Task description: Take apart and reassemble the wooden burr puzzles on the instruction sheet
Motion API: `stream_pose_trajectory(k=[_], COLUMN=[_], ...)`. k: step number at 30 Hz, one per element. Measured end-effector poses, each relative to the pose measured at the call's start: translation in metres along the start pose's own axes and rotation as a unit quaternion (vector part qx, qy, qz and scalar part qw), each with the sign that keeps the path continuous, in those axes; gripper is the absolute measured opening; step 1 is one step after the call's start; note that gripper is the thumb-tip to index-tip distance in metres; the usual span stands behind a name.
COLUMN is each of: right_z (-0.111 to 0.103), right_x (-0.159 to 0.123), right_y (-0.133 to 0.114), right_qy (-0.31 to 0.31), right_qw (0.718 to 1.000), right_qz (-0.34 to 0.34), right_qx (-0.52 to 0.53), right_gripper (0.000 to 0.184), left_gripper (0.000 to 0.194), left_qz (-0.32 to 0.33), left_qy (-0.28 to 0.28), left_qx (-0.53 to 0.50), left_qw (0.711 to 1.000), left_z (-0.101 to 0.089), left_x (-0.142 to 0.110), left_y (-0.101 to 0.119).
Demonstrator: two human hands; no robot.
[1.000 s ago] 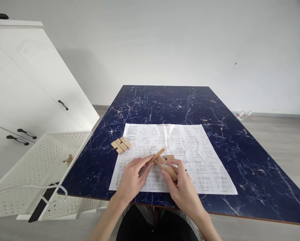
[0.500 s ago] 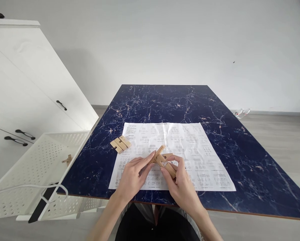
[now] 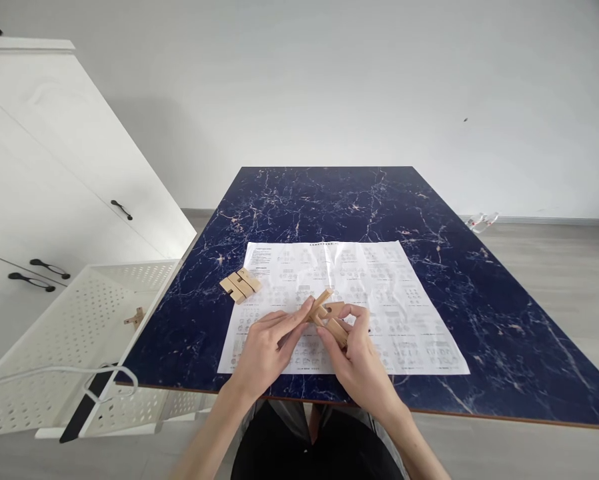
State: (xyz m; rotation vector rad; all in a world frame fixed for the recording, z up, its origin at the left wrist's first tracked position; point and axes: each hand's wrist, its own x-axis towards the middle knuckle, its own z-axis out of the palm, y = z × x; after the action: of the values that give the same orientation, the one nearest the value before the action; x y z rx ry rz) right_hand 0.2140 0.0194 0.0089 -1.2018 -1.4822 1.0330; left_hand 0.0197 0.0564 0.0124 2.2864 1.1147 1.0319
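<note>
Over the instruction sheet (image 3: 404,293), my left hand (image 3: 267,343) pinches a long wooden puzzle piece (image 3: 323,298) between thumb and fingers. My right hand (image 3: 357,353) grips a notched wooden puzzle piece (image 3: 338,331), with its thumb along the near side. These pieces meet and cross between the hands; whether they interlock I cannot tell. Another light wooden piece (image 3: 334,309) shows just behind them, by the right fingertips. Several notched wooden pieces (image 3: 240,285) lie side by side at the sheet's left edge. Fingers hide part of the held wood.
The dark blue marbled table (image 3: 324,207) has its front edge close to my body. To the left stand a white cabinet (image 3: 79,167) and a white perforated basket (image 3: 74,333) with a small wooden piece (image 3: 135,319) inside. A white cable (image 3: 54,370) crosses the basket.
The crossed wooden pieces have turned slightly between my fingers, and my right thumb has shifted a little left. The pieces at the sheet's left edge stay put.
</note>
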Motion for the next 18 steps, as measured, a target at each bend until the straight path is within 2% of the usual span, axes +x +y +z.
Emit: stream_pose_trajectory(k=[12, 18], right_z=[0.0017, 0.0042], right_x=[0.0006, 0.0015], right_y=[-0.0015, -0.0047], right_qy=[0.003, 0.002], right_qw=[1.0, 1.0], right_qz=[-0.024, -0.013], right_qx=[-0.006, 0.02], right_gripper=[0.016, 0.017], left_gripper=[0.052, 0.047], left_qz=[-0.011, -0.029], left_qy=[-0.02, -0.017], left_qx=[-0.012, -0.028], left_qw=[1.0, 0.999], left_z=[-0.0024, -0.0026], left_x=[0.0003, 0.0003], left_y=[-0.0005, -0.0007])
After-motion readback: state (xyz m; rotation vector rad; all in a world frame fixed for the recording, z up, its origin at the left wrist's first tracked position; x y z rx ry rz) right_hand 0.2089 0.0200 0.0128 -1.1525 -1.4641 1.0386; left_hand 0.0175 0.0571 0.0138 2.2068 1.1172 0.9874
